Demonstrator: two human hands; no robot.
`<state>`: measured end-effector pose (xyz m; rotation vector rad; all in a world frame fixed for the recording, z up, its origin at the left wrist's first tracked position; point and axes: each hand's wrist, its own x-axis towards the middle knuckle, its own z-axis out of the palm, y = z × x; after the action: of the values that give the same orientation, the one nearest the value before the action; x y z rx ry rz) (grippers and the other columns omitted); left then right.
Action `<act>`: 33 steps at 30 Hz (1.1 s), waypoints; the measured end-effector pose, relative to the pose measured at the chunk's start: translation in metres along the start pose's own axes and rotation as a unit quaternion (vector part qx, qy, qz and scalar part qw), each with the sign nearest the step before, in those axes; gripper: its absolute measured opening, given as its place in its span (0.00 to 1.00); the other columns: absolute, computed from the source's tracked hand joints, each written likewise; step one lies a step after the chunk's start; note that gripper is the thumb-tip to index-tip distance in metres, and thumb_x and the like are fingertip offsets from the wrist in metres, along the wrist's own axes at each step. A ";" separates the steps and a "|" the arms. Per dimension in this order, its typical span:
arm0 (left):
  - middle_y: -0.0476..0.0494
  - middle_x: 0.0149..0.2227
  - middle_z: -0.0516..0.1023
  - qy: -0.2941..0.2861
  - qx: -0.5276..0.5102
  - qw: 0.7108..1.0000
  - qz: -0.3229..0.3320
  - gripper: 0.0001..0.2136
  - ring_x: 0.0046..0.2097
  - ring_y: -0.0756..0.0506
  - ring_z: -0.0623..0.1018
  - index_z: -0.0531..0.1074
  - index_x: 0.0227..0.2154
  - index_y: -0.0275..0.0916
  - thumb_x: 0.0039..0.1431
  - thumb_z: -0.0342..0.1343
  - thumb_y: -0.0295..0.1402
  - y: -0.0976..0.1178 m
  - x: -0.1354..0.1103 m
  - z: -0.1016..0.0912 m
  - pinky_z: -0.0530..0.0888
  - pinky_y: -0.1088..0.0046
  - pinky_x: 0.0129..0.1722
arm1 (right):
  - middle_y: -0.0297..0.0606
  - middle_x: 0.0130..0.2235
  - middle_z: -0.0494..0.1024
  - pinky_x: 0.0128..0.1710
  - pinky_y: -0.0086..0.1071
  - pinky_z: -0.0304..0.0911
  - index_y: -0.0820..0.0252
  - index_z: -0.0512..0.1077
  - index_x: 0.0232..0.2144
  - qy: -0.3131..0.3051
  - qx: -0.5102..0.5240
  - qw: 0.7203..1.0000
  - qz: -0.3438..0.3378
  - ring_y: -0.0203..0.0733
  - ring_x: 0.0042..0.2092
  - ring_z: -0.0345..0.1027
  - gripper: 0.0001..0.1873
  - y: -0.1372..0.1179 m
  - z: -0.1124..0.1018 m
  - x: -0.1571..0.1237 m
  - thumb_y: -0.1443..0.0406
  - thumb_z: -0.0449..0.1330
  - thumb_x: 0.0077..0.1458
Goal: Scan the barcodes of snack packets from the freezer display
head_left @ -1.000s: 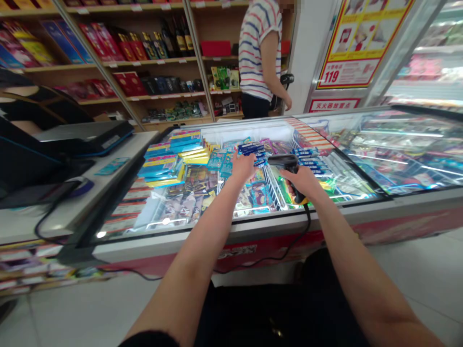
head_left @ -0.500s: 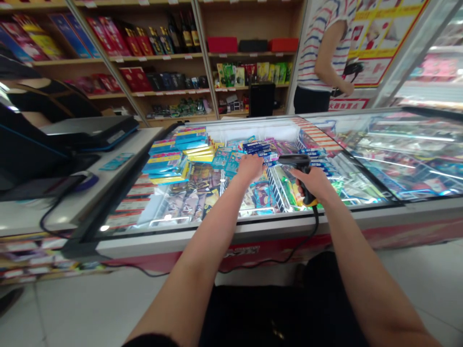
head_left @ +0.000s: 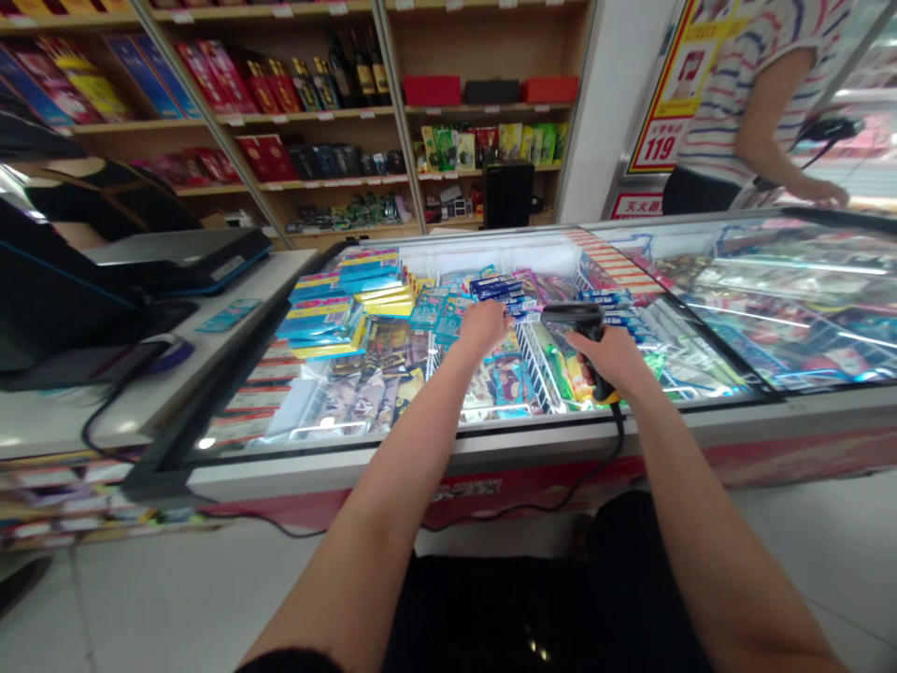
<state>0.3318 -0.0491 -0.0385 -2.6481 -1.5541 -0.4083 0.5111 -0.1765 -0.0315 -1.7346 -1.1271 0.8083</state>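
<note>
Where stocked shelves [head_left: 315,112] back the aisle, a glass-topped freezer [head_left: 701,411].

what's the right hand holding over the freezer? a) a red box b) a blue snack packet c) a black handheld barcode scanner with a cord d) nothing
c: the right hand is closed around the grip of a black handheld barcode scanner, its cord trailing down over the freezer's front rim, while the left hand rests on blue packets.

We note wooden shelves [head_left: 336,112] of boxed goods behind, a person in a striped shirt [head_left: 743,84] far right, a till [head_left: 168,257] left.
</note>
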 end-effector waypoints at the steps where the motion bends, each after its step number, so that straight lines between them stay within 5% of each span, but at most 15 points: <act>1: 0.38 0.45 0.80 0.004 -0.002 1.000 -0.005 0.15 0.48 0.40 0.78 0.78 0.43 0.38 0.66 0.48 0.38 0.000 0.000 0.000 0.70 0.65 0.51 | 0.31 0.16 0.69 0.12 0.26 0.60 0.59 0.65 0.23 0.000 -0.009 1.000 -0.002 0.34 0.14 0.62 0.14 0.000 0.001 -0.001 0.60 0.64 0.53; 33: 0.36 0.43 0.81 0.039 -0.002 0.999 -0.022 0.15 0.48 0.40 0.78 0.78 0.42 0.38 0.65 0.48 0.37 -0.003 0.002 0.001 0.67 0.61 0.55 | 0.33 0.15 0.67 0.13 0.28 0.59 0.59 0.64 0.19 -0.003 -0.055 0.998 -0.014 0.36 0.14 0.63 0.16 -0.005 0.000 -0.006 0.59 0.59 0.55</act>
<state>0.3301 -0.0459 -0.0397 -2.5721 -1.5942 -0.5106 0.5071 -0.1813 -0.0267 -1.8033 -1.2175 0.7463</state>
